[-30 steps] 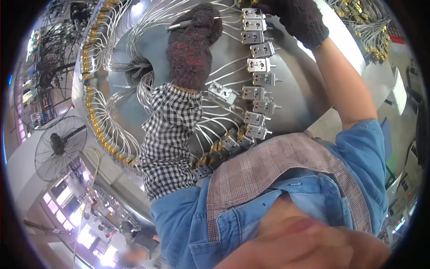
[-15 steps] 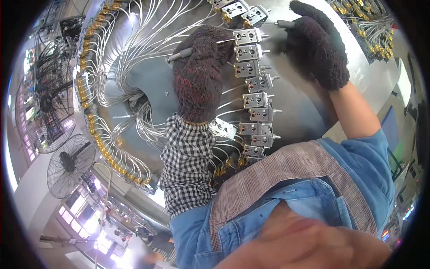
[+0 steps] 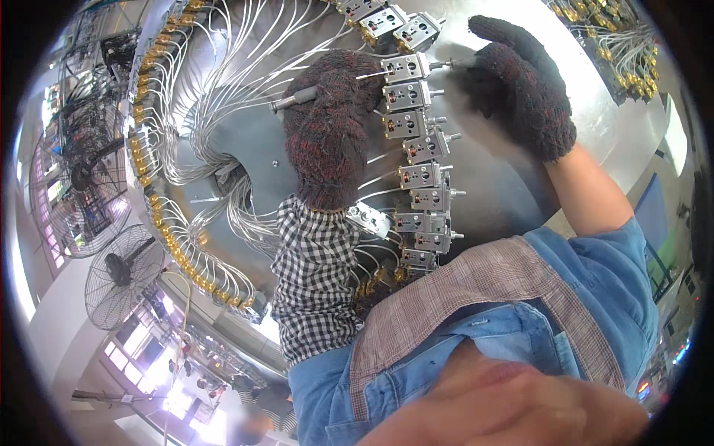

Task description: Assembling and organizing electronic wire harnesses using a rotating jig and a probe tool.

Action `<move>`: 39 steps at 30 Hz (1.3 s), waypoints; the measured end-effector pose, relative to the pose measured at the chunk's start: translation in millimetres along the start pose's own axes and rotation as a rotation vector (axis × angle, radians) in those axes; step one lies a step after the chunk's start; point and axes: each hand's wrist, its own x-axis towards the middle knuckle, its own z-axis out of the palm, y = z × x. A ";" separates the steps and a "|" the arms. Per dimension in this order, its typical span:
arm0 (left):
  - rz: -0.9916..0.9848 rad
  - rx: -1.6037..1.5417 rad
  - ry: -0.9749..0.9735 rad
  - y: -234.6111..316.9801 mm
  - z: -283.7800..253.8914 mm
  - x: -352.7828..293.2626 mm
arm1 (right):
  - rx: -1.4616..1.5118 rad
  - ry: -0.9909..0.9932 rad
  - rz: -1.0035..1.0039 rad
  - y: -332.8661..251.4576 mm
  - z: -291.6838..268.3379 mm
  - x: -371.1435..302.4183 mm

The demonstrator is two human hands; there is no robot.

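The gloved left hand (image 3: 335,123) grips a grey-handled tool (image 3: 297,98) beside a silver metal block (image 3: 405,68) on the metal table (image 3: 494,197); the half-curled right hand (image 3: 476,70) meets the block's stem (image 3: 437,65), its hold unclear.

No lettering, label, number or sign can be read: the faces of the metal-cased blocks (image 3: 406,97), the loose block (image 3: 370,218) and the fan (image 3: 117,269) appear too small or blurred for any characters.
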 end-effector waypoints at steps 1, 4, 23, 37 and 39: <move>0.001 0.001 -0.001 0.2 0.3 -0.4 | -0.019 0.004 0.001 -0.7 0.8 0.6; 0.473 1.291 -0.022 -3.3 -1.9 -2.3 | 0.164 -0.060 0.104 -1.6 -0.8 3.2; 0.239 0.203 0.175 -36.7 -17.3 2.3 | -0.063 -0.129 -0.116 2.5 -8.3 10.1; 0.093 0.038 -0.041 -22.8 -9.3 1.7 | -0.818 -0.151 -0.104 -6.6 -1.9 8.6; 0.021 -0.495 -0.062 -21.4 -9.4 3.6 | -0.575 -0.067 -0.073 -8.4 2.7 5.5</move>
